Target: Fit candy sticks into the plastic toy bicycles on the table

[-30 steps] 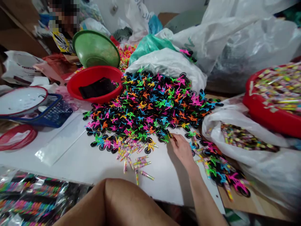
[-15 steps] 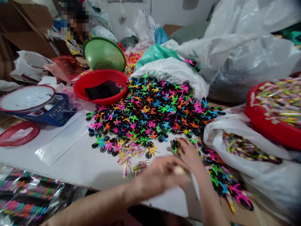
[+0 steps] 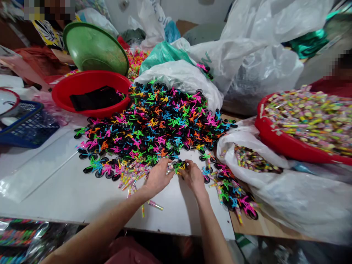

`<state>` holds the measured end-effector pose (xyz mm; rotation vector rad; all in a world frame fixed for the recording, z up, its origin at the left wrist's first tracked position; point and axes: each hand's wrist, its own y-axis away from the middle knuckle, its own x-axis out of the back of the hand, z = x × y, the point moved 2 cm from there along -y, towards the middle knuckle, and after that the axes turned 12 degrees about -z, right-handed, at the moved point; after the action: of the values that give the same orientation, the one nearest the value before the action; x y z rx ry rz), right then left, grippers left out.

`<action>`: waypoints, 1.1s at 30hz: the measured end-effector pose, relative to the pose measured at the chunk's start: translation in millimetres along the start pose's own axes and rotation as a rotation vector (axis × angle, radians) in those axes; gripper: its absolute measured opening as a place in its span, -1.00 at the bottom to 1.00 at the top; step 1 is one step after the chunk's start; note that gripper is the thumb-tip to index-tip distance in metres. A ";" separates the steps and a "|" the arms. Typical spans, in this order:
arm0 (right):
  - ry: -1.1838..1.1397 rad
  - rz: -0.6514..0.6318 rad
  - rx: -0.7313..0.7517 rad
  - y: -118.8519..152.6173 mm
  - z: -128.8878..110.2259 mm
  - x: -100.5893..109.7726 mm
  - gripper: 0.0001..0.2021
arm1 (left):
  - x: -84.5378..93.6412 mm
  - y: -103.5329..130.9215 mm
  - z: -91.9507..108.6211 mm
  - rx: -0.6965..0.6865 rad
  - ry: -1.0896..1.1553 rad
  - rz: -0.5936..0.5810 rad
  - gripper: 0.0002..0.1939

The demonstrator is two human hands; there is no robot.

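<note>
My left hand (image 3: pixel 160 176) and my right hand (image 3: pixel 194 178) meet above the white tabletop at the front of the pile. Between their fingertips is a small cluster of plastic toy bicycles (image 3: pixel 180 167), green and yellow with black wheels. Both hands are closed on it, fingers bent inward. A pale bit shows beside my left fingertips, too small to make out. Behind the hands rises a big heap of toy bicycles (image 3: pixel 165 124) in pink, blue, green, orange and yellow. Small patterned tubes (image 3: pixel 129 178) lie left of my left hand.
A red basin (image 3: pixel 90 77) holding black packets stands back left, before a tilted green basin (image 3: pixel 96 47). To the right are an open white bag (image 3: pixel 275 176) and a red tub (image 3: pixel 275 135), both with tubes. A blue basket (image 3: pixel 30 128) sits far left. People are partly visible behind.
My left hand has moved away from the near side of my right hand to the loose tubes' right edge. Both hands now meet at the toy bicycles. The view has shifted right.
</note>
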<state>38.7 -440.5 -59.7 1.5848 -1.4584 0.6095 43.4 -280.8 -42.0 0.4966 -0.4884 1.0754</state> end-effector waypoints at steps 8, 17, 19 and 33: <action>-0.570 -0.065 0.005 -1.7 10.1 -7.7 -0.49 | -5.2 -20.9 2.9 0.029 -0.063 -0.144 -0.69; -0.877 -0.125 0.084 19.1 -4.1 -16.7 -0.47 | 17.8 14.2 -2.2 -0.163 0.121 0.052 -0.67; -0.851 -0.171 0.117 22.7 -3.1 -27.0 -0.60 | 27.8 17.4 -9.0 -0.017 0.204 0.129 -0.71; -0.840 -0.128 0.152 20.1 -21.2 -21.7 -0.63 | 34.3 23.6 -1.4 0.044 0.894 -0.074 -0.67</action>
<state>19.5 -409.7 -61.6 2.1743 -1.9005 -0.0597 35.5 -246.9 -19.2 0.0360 0.3390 1.1189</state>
